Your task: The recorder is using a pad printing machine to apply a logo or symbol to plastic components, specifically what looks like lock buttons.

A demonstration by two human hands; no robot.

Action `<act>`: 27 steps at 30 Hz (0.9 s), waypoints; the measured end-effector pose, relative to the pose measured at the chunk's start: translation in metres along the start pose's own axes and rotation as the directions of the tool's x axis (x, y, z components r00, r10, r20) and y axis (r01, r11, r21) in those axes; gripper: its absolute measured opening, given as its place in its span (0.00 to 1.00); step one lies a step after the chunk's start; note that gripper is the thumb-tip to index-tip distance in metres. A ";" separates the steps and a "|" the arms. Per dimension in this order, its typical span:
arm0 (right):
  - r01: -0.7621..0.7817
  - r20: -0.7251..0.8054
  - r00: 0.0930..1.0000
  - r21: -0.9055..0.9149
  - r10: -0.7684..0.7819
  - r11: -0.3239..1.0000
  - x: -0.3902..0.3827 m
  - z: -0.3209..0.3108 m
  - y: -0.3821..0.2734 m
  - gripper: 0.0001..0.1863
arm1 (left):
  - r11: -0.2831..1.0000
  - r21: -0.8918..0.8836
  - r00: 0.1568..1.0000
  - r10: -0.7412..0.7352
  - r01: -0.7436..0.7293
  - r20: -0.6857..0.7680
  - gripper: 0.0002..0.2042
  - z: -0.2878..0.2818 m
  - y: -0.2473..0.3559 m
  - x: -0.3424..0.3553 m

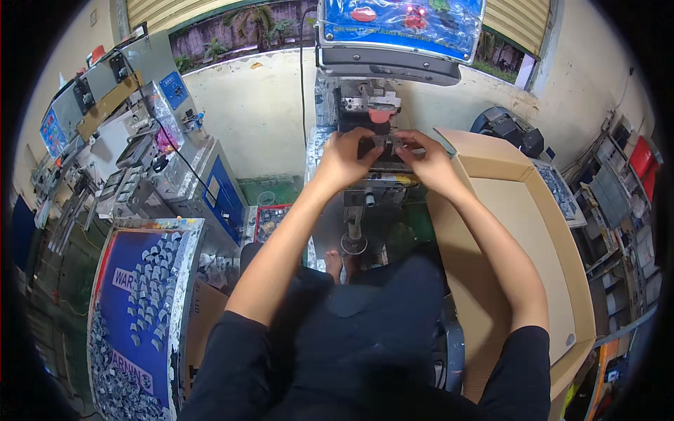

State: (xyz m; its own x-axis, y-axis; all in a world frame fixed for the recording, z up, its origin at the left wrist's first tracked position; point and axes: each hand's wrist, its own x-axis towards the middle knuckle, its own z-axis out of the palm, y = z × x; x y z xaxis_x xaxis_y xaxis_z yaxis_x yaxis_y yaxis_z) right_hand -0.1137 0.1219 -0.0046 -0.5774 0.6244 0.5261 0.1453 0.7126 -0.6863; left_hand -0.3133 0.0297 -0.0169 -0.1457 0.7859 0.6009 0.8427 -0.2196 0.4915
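Observation:
Just below the reddish rubber pad of a pad printing machine, both my hands meet at its work spot. My left hand pinches the left side of a small dark grey piece between thumb and fingers. From the other side my right hand closes thumb and fingertips on the same piece. Its lower part and the fixture under it are hard to make out behind my fingers.
At my left, a blue-covered table bears many small grey pieces. An open cardboard box stands close by my right arm, one small grey piece inside. Another machine with a blue panel stands back left. A red-rimmed tray sits low.

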 end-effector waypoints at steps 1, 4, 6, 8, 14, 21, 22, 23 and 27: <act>0.004 0.004 1.000 0.001 -0.004 1.000 0.004 0.004 -0.002 0.18 | 0.997 -0.067 0.995 0.028 -0.034 -0.092 0.22 -0.001 0.000 -0.003; 0.068 0.055 0.996 0.006 -0.068 0.998 0.012 0.015 -0.004 0.17 | 0.955 -0.298 0.987 -0.037 -0.011 -0.155 0.22 -0.011 0.006 -0.019; 0.113 0.034 0.993 -0.099 -0.110 0.989 0.013 0.013 0.008 0.16 | 0.829 -0.553 0.993 -0.115 0.087 -0.017 0.23 -0.019 0.018 -0.040; 0.118 0.049 0.992 -0.116 -0.113 0.986 0.016 0.016 0.008 0.16 | 0.832 -0.552 0.998 -0.066 0.050 -0.009 0.22 -0.043 0.025 -0.073; 0.113 0.093 0.991 -0.165 -0.099 0.980 0.022 0.014 0.007 0.16 | 0.730 -0.683 1.000 0.028 -0.022 -0.002 0.22 -0.103 0.035 -0.138; 0.086 0.119 0.991 -0.154 -0.068 0.984 0.028 0.019 0.001 0.17 | 0.746 -0.629 0.975 0.192 -0.218 -0.111 0.24 -0.144 0.042 -0.164; 0.057 0.143 0.989 -0.174 -0.032 0.983 0.028 0.016 -0.001 0.17 | 0.762 -0.608 0.974 0.192 -0.223 -0.117 0.24 -0.147 0.045 -0.166; 0.030 0.167 0.986 -0.194 0.003 0.980 0.028 0.014 -0.002 0.17 | 0.761 -0.609 0.975 0.186 -0.222 -0.122 0.24 -0.149 0.046 -0.167; -0.002 0.273 0.960 -0.214 0.062 0.977 0.036 0.000 -0.012 0.19 | 0.738 -0.633 0.972 0.197 -0.235 -0.130 0.23 -0.153 0.050 -0.170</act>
State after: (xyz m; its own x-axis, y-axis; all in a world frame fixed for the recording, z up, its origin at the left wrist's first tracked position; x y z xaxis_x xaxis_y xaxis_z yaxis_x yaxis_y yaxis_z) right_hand -0.1361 0.1357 0.0222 -0.7645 0.5566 0.3253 0.3154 0.7630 -0.5642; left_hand -0.3256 -0.2037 0.0025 -0.0425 0.6452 0.7628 0.3279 -0.7122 0.6207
